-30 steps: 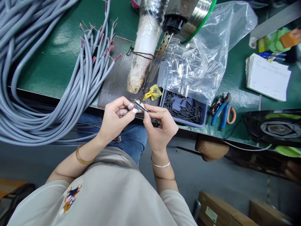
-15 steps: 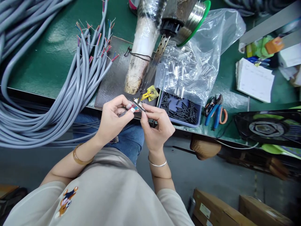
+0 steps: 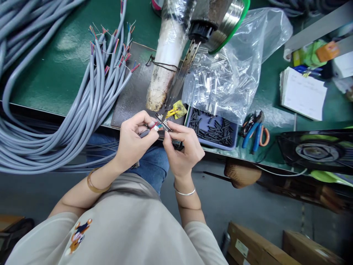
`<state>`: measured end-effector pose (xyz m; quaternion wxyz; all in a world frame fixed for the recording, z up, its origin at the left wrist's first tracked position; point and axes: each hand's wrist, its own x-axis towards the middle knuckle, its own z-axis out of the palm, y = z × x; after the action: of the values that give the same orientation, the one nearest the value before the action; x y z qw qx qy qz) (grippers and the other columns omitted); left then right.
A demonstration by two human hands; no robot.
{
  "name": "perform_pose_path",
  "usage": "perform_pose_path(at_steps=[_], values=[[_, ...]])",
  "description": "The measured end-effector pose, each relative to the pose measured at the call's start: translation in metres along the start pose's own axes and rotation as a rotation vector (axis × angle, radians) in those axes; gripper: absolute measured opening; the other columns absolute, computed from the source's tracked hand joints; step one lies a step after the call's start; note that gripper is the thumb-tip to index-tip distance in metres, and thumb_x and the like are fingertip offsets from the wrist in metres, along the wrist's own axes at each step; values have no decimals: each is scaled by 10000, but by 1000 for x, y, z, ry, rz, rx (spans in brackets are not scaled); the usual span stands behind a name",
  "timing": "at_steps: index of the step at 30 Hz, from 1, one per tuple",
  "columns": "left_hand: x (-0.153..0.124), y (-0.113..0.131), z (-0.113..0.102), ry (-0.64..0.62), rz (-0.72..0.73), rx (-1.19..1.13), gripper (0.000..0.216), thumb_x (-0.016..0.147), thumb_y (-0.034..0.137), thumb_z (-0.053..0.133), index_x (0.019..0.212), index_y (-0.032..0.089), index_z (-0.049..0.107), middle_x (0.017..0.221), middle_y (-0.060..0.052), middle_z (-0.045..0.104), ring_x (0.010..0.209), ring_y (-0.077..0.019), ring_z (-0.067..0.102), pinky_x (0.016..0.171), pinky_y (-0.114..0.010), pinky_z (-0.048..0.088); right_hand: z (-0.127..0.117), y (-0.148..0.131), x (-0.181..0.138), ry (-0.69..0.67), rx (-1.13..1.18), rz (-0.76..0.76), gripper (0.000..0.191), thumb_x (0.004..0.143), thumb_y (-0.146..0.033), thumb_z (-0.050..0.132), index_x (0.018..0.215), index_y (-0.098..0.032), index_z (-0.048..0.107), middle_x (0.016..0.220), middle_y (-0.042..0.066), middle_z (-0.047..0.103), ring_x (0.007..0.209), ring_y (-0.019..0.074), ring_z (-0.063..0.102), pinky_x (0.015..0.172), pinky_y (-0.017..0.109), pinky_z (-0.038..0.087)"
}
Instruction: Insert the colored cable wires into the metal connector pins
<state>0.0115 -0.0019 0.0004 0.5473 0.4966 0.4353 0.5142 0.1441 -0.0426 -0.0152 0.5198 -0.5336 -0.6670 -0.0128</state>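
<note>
My left hand (image 3: 135, 138) pinches the stripped end of a grey cable (image 3: 145, 133) whose coloured wires fan out at my fingertips. My right hand (image 3: 181, 147) is closed on a small metal connector (image 3: 163, 123) that meets those wires. Both hands work just in front of the bench edge, over my lap. A dark metal plate (image 3: 131, 92) lies on the green bench right behind them.
A bundle of grey cables (image 3: 68, 110) with stripped coloured ends drapes off the left of the bench. A blue tray of black sleeves (image 3: 212, 129), a clear bag of metal parts (image 3: 228, 77), blue-handled cutters (image 3: 252, 132), a wrapped soldering stand (image 3: 165, 62) and a notepad (image 3: 302, 94) sit nearby.
My hands stay at the same spot with the cable end and connector; the fingers shift slightly. The view has drifted a little.
</note>
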Motion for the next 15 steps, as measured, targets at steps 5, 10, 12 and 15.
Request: perform_pose_path(at_steps=[5,10,12,15], values=[[0,0,0,13,-2,-32,146,726,104,673,699,185,555,701,33,596,645,-83,597,599,-166,506,0,1,1,1,17,12,199,872,-63,726,883,-235,628,1033,31,805,923,174,780,806,316,640],[-1,0,0,7,-13,-21,147,724,118,680,703,187,552,712,30,603,660,-84,601,613,-166,511,0,2,0,-1,15,7,184,883,-82,720,878,-235,619,1031,25,805,916,175,781,807,323,637],[-1,0,0,-1,-10,-6,149,724,122,681,698,188,550,711,29,600,662,-87,599,613,-168,509,0,3,0,-2,11,4,177,889,-92,717,884,-239,620,1030,22,804,915,180,782,804,330,640],[0,1,0,-2,-10,-1,147,723,119,682,693,188,555,707,28,599,662,-90,597,614,-174,509,0,3,1,0,10,0,180,887,-94,721,897,-245,626,1029,20,805,916,183,782,805,334,642]])
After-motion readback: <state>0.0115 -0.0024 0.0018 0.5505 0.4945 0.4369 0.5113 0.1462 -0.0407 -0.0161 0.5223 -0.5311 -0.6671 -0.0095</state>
